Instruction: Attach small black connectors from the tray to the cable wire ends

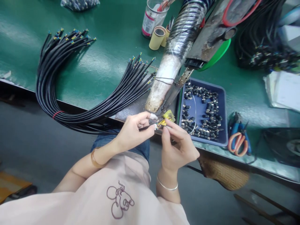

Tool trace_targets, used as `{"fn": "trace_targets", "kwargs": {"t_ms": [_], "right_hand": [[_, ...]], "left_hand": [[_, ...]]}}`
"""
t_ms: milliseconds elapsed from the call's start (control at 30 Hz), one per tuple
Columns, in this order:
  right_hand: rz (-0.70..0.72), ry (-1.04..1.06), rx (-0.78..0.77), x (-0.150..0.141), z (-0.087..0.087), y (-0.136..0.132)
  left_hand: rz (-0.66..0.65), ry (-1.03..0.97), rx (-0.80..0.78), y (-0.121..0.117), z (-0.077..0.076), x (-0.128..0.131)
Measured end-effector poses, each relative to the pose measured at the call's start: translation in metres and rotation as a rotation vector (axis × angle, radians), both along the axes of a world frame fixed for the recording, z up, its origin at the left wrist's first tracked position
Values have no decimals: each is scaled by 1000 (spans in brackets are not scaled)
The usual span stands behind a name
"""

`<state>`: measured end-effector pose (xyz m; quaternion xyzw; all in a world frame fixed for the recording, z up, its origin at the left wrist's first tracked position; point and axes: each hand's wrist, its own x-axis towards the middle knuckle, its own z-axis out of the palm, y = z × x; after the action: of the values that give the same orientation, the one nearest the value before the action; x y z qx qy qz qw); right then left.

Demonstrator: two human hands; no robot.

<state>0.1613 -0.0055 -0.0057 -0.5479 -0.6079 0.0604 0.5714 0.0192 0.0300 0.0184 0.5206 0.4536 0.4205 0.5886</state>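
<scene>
My left hand [134, 129] is closed in a pinch at the bench edge, with white wraps on its fingertips. A black cable [110, 120] runs toward it from the left, and a short dark length shows between the fingers. Just right of it, my right hand [177, 143] has thumb and forefinger pressed together; whatever they grip is too small to make out. Between the two hands lies a bright yellow piece [169, 115], right below a metal soldering tip [170, 95]. A bundle of black cables [48, 84] with coloured wire ends curves over the bench on the left.
A wrapped duct [161, 75] slants down over the work spot. On the right stands a blue tray [199, 109] of small black connectors, with orange-handled scissors [237, 142] beside it. Farther back are a plastic cup [153, 20], a cardboard tube [157, 39] and more cables [257, 34].
</scene>
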Motion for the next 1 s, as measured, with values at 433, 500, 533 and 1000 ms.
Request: {"fn": "trace_targets", "kwargs": {"t_ms": [433, 500, 533, 1000], "right_hand": [[136, 27, -90, 5, 2, 4], [113, 42, -119, 4, 3, 2], [105, 44, -126, 4, 4, 2], [245, -223, -12, 15, 14, 7]], "left_hand": [[-120, -181, -92, 4, 0, -7], [-121, -164, -90, 4, -2, -8], [-119, -152, -82, 3, -3, -8], [-225, -252, -126, 6, -2, -12]]}}
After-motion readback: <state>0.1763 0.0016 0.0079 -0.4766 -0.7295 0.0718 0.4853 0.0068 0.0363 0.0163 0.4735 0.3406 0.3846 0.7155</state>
